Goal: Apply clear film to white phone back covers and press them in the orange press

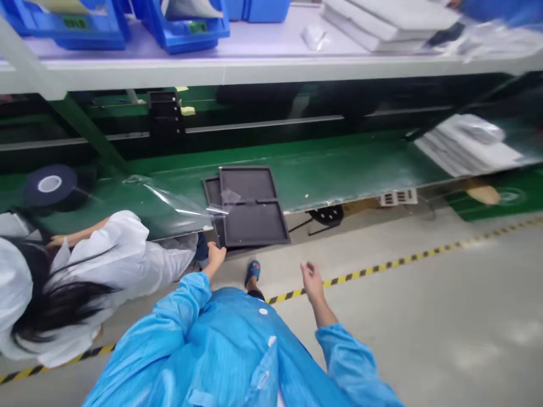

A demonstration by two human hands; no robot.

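Two black trays (257, 223) lie stacked and slightly askew on the green bench, their near ends reaching past its front edge. The upper one is split into two shallow compartments by a middle ridge. Clear plastic film lies over their left side. My left hand (215, 257) is closed at the near left corner of the lower tray, its fingertips partly hidden against the rim. Over the floor, to the right of the trays, my right hand (313, 282) hangs with loosely curled fingers apart, holding nothing.
A co-worker in a white coat (139, 254) works close on my left, beside a dark tape roll (50, 183). White stacked packs (466, 144) lie at the bench's right end. Blue bins (193, 31) stand on the upper shelf. A black stool (326, 216) sits under the bench.
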